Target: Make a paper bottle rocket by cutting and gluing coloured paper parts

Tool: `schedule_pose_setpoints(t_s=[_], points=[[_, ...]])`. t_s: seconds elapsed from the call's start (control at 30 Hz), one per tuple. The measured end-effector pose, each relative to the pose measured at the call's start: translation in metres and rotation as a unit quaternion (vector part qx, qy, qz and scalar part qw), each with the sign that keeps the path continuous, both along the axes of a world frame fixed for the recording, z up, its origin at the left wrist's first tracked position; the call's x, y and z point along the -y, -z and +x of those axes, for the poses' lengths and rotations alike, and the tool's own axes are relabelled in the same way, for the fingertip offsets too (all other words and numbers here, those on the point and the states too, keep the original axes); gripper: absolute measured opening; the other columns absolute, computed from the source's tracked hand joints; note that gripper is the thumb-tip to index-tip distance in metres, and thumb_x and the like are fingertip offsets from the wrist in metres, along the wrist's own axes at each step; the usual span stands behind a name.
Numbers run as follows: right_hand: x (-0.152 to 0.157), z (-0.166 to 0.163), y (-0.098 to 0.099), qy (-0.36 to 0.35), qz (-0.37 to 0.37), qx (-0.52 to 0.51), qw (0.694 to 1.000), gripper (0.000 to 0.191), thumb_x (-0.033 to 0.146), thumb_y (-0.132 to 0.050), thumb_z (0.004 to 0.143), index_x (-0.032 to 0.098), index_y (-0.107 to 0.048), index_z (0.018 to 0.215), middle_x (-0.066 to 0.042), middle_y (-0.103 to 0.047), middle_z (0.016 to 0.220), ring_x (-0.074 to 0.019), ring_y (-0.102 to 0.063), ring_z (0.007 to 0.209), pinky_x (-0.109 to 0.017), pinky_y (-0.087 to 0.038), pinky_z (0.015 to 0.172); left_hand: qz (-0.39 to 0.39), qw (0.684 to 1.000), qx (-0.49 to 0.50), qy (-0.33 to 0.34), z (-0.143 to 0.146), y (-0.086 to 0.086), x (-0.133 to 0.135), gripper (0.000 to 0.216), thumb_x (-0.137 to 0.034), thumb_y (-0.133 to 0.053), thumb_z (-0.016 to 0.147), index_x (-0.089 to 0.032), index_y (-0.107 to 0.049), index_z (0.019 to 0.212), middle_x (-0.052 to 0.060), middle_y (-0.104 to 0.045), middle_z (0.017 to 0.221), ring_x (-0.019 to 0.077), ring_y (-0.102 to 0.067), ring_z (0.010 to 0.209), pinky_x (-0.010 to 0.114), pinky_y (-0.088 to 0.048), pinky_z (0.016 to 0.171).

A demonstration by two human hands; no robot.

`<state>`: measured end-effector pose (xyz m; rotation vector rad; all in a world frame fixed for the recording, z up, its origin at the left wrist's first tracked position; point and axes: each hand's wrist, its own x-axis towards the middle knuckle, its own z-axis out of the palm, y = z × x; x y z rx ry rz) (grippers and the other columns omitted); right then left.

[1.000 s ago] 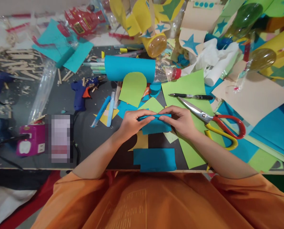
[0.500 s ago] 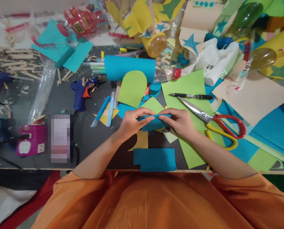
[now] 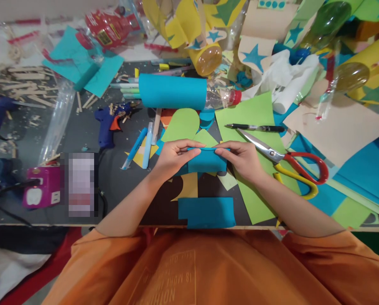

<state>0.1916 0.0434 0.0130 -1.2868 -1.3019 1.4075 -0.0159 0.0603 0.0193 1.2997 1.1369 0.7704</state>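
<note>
Between my two hands is a small piece of blue paper (image 3: 207,162), its upper edge bent or folded. My left hand (image 3: 177,159) pinches that edge at its left end. At the right end, my right hand (image 3: 240,157) grips it between thumb and fingers. Just behind the hands lies a green paper piece with a rounded end (image 3: 183,123). Another blue paper strip (image 3: 208,212) rests near the table's front edge. A bottle wrapped in blue paper (image 3: 173,91), with a red cap, lies on its side farther back.
Scissors (image 3: 274,156) with red and yellow handles and a black pen (image 3: 256,128) lie on green paper (image 3: 256,199) to the right. On the left are a blue glue gun (image 3: 105,125), a purple box (image 3: 41,186) and wood sticks (image 3: 30,87). Papers and bottles crowd the back.
The blue paper has been turned so its flat face shows below the fingers, and my hands have shifted slightly up. The rounded green piece now lies lower, off the blue-wrapped bottle.
</note>
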Motion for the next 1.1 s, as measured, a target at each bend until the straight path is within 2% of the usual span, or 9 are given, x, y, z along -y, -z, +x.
schedule_pose_setpoints(t_s=[0.17,0.27,0.53,0.7,0.77,0.93,1.0,1.1], points=[[-0.002,0.0,-0.001,0.016,-0.02,-0.015,1.0,0.024,0.049,-0.079,0.074,0.025,-0.081,0.075,-0.003,-0.08,0.08,-0.0225,-0.073,0.075,-0.034,-0.06,0.062,0.014,0.999,-0.029,0.005,-0.005,0.0,0.0,0.021,-0.037,-0.069,0.083,-0.024,-0.081,0.094,0.003,-0.075,0.073,0.0158,-0.066,0.064,0.025,-0.051,0.052],[-0.003,0.0,-0.001,0.013,-0.03,-0.011,0.999,0.028,0.053,-0.079,0.073,0.025,-0.081,0.076,-0.004,-0.08,0.08,-0.023,-0.073,0.075,-0.035,-0.06,0.063,0.02,0.999,-0.034,0.002,-0.006,0.002,-0.001,0.021,-0.038,-0.069,0.083,-0.024,-0.082,0.094,0.003,-0.076,0.075,0.0156,-0.064,0.064,0.025,-0.048,0.051],[-0.002,0.001,-0.003,-0.011,-0.03,-0.006,0.999,0.032,0.056,-0.075,0.076,0.025,-0.082,0.08,-0.005,-0.081,0.089,-0.0252,-0.074,0.085,-0.037,-0.062,0.071,0.022,0.999,-0.044,-0.014,-0.008,0.004,-0.002,0.024,-0.041,-0.071,0.082,-0.023,-0.082,0.092,0.003,-0.073,0.069,0.0144,-0.061,0.059,0.025,-0.046,0.05],[-0.001,0.001,-0.003,-0.037,-0.004,0.02,0.999,0.034,0.056,-0.072,0.08,0.024,-0.082,0.082,-0.005,-0.08,0.091,-0.0245,-0.074,0.085,-0.038,-0.062,0.074,0.003,0.999,-0.032,0.012,-0.001,-0.002,0.0,0.023,-0.041,-0.075,0.076,-0.021,-0.081,0.087,0.005,-0.078,0.084,0.0169,-0.068,0.069,0.025,-0.051,0.056],[0.0,0.0,-0.004,-0.046,0.007,0.021,0.999,0.031,0.053,-0.072,0.081,0.024,-0.081,0.083,-0.005,-0.08,0.091,-0.0231,-0.073,0.083,-0.038,-0.062,0.074,0.012,0.999,-0.047,0.015,0.0,-0.003,0.001,0.024,-0.042,-0.075,0.077,-0.021,-0.082,0.086,0.005,-0.079,0.084,0.0152,-0.065,0.064,0.024,-0.048,0.052],[0.001,-0.001,-0.004,-0.043,0.021,0.035,0.998,0.026,0.048,-0.074,0.081,0.022,-0.079,0.085,-0.006,-0.078,0.086,-0.0186,-0.07,0.074,-0.031,-0.058,0.06,0.049,0.994,-0.095,0.029,0.002,-0.003,0.004,0.025,-0.044,-0.069,0.082,-0.023,-0.082,0.09,0.003,-0.075,0.067,0.0087,-0.044,0.042,0.025,-0.03,0.04],[0.001,-0.001,-0.003,-0.045,0.026,0.045,0.998,0.028,0.048,-0.072,0.082,0.021,-0.078,0.083,-0.006,-0.077,0.083,-0.0171,-0.068,0.069,-0.03,-0.056,0.058,0.058,0.993,-0.103,0.032,0.003,-0.004,0.005,0.024,-0.042,-0.067,0.083,-0.023,-0.081,0.088,0.004,-0.077,0.073,0.0094,-0.048,0.045,0.024,-0.033,0.041],[0.002,-0.001,-0.003,-0.048,0.028,0.053,0.997,0.028,0.046,-0.071,0.083,0.019,-0.077,0.081,-0.006,-0.075,0.079,-0.0155,-0.066,0.064,-0.029,-0.054,0.056,0.073,0.991,-0.11,0.033,0.006,-0.005,0.005,0.024,-0.042,-0.067,0.083,-0.023,-0.081,0.087,0.005,-0.08,0.088,0.0154,-0.066,0.065,0.023,-0.045,0.051]])
